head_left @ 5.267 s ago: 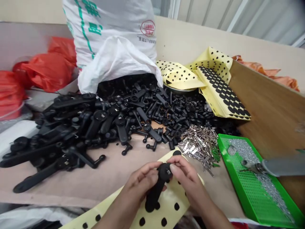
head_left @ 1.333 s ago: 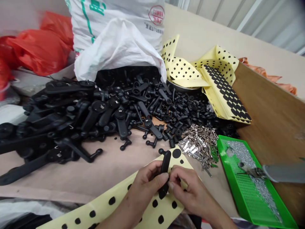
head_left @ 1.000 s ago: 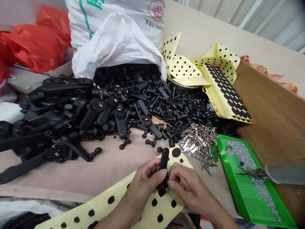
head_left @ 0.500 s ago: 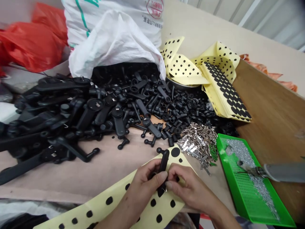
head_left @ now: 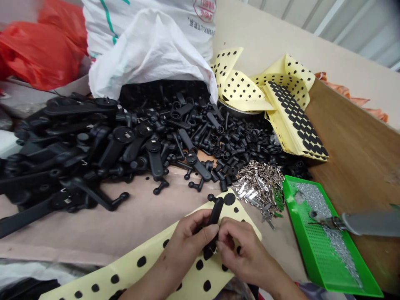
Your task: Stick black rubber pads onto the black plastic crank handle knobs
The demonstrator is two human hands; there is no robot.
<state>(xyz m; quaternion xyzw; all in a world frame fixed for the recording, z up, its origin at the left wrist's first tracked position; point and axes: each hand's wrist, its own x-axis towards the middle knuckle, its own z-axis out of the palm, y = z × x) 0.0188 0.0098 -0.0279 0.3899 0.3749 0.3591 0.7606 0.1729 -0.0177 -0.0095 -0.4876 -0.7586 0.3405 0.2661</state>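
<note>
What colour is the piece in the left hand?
The piece is black, as the head view shows.

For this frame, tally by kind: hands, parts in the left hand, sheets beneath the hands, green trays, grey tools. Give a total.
Left hand and right hand: 2
Black part: 1
Yellow sheet: 1
Green tray: 1
Grey tool: 1
Total: 6

Six o'clock: the left hand (head_left: 192, 236) grips a black handle (head_left: 215, 212), right hand (head_left: 242, 241) curled close; green tray (head_left: 323, 256), four o'clock!
</note>
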